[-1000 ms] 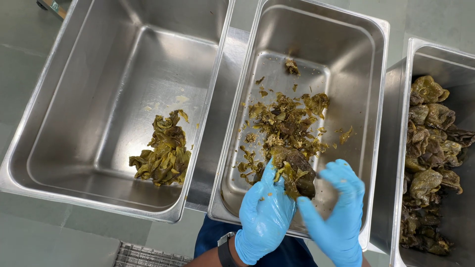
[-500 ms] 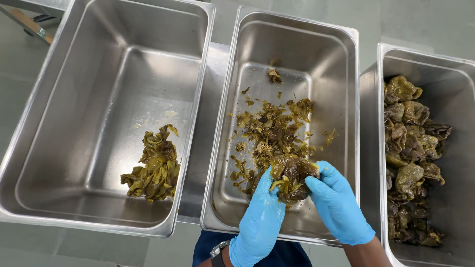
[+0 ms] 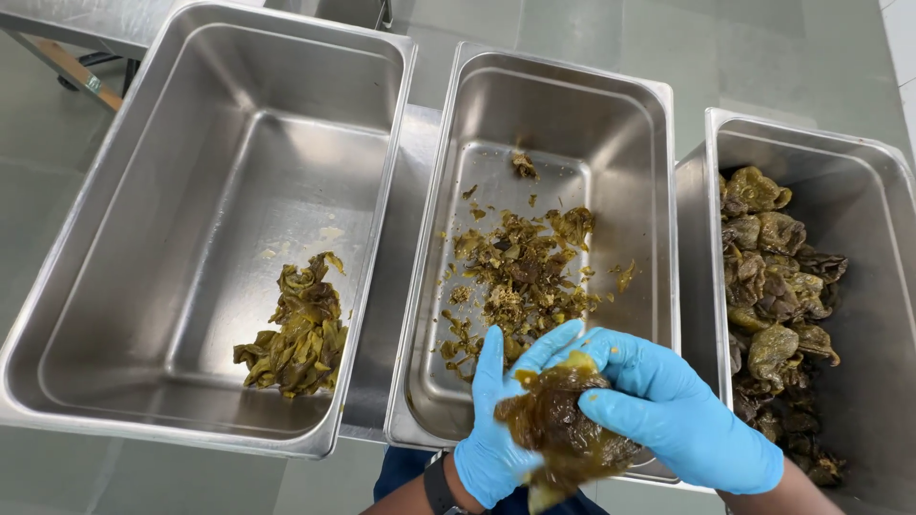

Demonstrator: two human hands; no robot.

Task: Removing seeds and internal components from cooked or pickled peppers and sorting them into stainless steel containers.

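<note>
Both hands wear blue gloves and hold one soft, brown-green roasted pepper (image 3: 563,429) over the near rim of the middle steel pan (image 3: 658,200). My left hand (image 3: 496,434) cups it from below and the left. My right hand (image 3: 677,415) presses on it from the right, fingers curled over its top. Beneath and beyond the hands, the middle pan holds scattered bits of skin and seeds (image 3: 520,272).
The left steel pan (image 3: 143,219) holds a small heap of peeled green pepper flesh (image 3: 296,334). The right steel pan (image 3: 859,181) is stacked with several whole dark roasted peppers (image 3: 773,286). The pans stand side by side above a grey-green floor.
Both hands have lifted the pepper up out of the middle pan toward the near rim. The view has shifted, so the pans sit lower in frame.
</note>
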